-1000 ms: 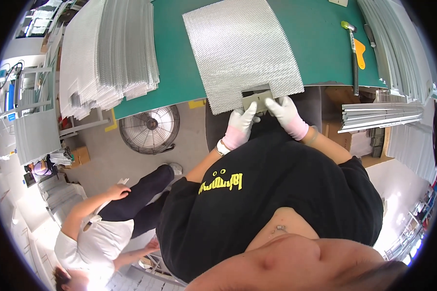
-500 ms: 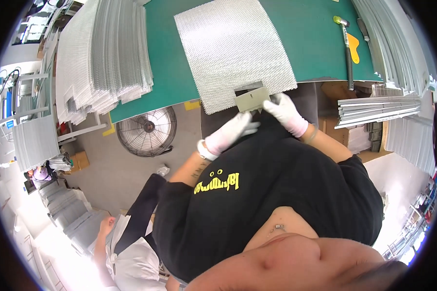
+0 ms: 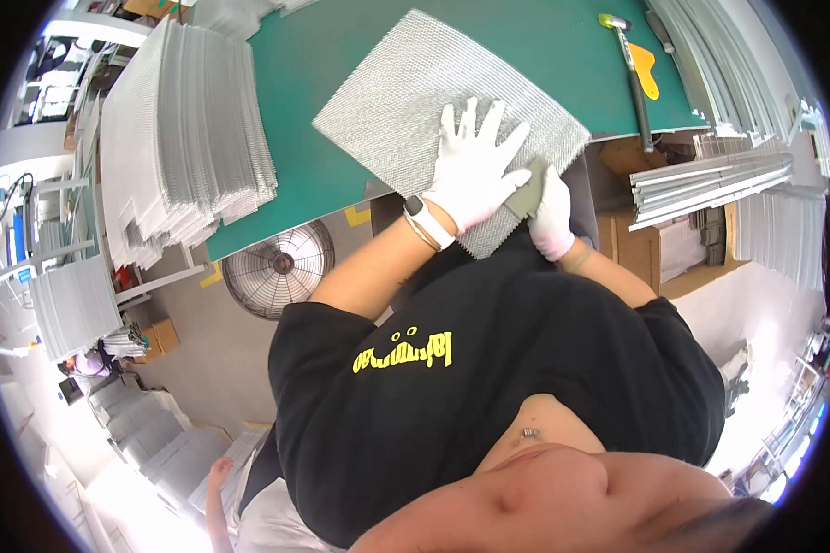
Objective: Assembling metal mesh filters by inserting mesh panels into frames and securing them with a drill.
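Observation:
A silvery metal mesh sheet (image 3: 387, 106) lies turned cornerwise on the green table (image 3: 290, 157), its near corner jutting past the edge toward my shirt. My left hand (image 3: 475, 175), in a white glove, rests on the mesh with its fingers spread and holds nothing. Close to its thumb is a small grey-green flat plate (image 3: 526, 198) at the sheet's near right side. My gloved right hand (image 3: 551, 221) grips this plate by its right edge. The right fingers are partly hidden.
Stacked mesh sheets (image 3: 189, 129) stand at the table's left, more (image 3: 738, 69) at the right. A hammer (image 3: 639, 101) and a yellow scraper (image 3: 646, 70) lie at the right. Metal strips (image 3: 710, 187) stick out below. A floor fan (image 3: 281, 264) and another person (image 3: 281, 521) are at the left.
The mesh sheet has turned on the table, and its near corner now reaches closer to me. My left hand has moved from beside the plate onto the mesh, fingers spread. The plate has shifted right and tilted.

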Demonstrator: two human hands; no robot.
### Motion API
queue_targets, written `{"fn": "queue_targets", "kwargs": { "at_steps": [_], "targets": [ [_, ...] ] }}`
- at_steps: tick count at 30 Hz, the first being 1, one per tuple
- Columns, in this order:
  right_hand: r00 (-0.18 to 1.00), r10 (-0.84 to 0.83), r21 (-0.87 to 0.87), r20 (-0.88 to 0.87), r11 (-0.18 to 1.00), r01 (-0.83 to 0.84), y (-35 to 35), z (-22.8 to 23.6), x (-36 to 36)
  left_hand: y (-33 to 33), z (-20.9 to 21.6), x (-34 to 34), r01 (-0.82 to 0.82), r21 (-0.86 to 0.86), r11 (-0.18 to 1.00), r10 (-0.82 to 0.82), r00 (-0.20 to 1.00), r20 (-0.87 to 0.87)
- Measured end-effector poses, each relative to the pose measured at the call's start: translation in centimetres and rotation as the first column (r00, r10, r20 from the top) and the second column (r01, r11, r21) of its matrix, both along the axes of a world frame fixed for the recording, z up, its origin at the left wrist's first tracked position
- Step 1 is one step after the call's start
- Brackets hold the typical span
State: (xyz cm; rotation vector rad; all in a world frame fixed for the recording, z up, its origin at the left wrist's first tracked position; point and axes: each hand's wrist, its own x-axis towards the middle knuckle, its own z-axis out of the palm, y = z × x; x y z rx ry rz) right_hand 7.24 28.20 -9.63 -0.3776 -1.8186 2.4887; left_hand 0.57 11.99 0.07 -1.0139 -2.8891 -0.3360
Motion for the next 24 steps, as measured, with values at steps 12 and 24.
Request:
{"fn": "queue_targets", "kwargs": {
  "at_steps": [12,24],
  "targets": [
    [0.985,-0.018,-0.164,0.17,0.985,0.046,-0.7,4.0,-0.1,1.1,0.2,1.7,-0.09,0.032,0.995,0.091,0.996,-0.023],
    [0.631,0.716,-0.111,0.298,0.683,-0.722,-0.9,4.3,-4.8,-3.5,-0.2,-5.7,0.146,-0.051,0.988,-0.149,0.987,-0.058]
  ]
}}
